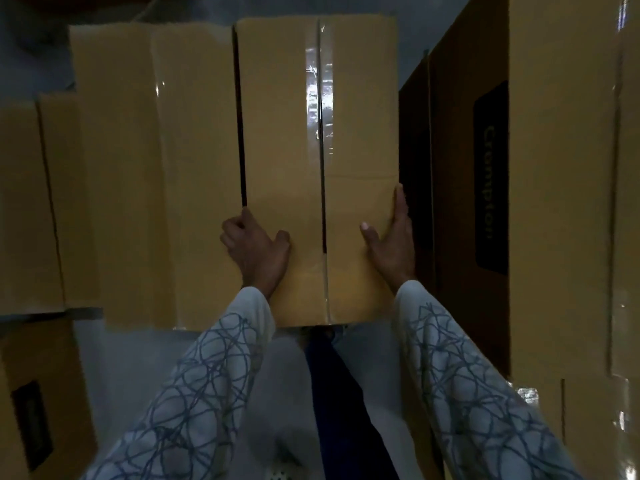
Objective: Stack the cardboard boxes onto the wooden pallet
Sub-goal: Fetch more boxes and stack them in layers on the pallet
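Grip two-handed on taped box [284, 133]: left hand [256, 251] hooks fingers over left edge, into gap beside neighbouring box [156, 168]; right hand [391, 244] presses flat along right edge, fingers straight. Side squeeze probably steadies box level with row. Wooden pallet out of view.

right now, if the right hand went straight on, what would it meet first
Nothing visible: the right hand points along the taped box's right edge, into the dark gap beside the tall box, though depth there is unclear.
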